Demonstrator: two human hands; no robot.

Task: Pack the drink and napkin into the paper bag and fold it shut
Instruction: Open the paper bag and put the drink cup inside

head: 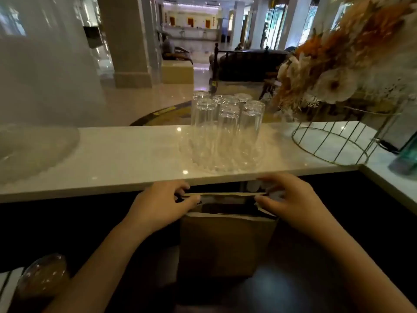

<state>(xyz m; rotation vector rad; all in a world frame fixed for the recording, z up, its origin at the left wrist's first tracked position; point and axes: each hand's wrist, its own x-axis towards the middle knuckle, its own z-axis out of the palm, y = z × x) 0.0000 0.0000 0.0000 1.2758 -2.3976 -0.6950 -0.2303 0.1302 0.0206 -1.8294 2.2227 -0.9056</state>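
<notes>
Both hands, left hand (161,203) and right hand (291,199), are pinching the paper bag (226,242) rim, risking tearing it or tipping the bag.

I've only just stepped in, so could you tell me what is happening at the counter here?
A person is working on a brown paper bag that stands upright on the dark lower counter. The left hand and right hand each pinch one end of the bag's top edge, and the mouth is still open. A domed-lid drink cup sits outside the bag at lower left. Upturned glasses stand on the white ledge behind.
</notes>
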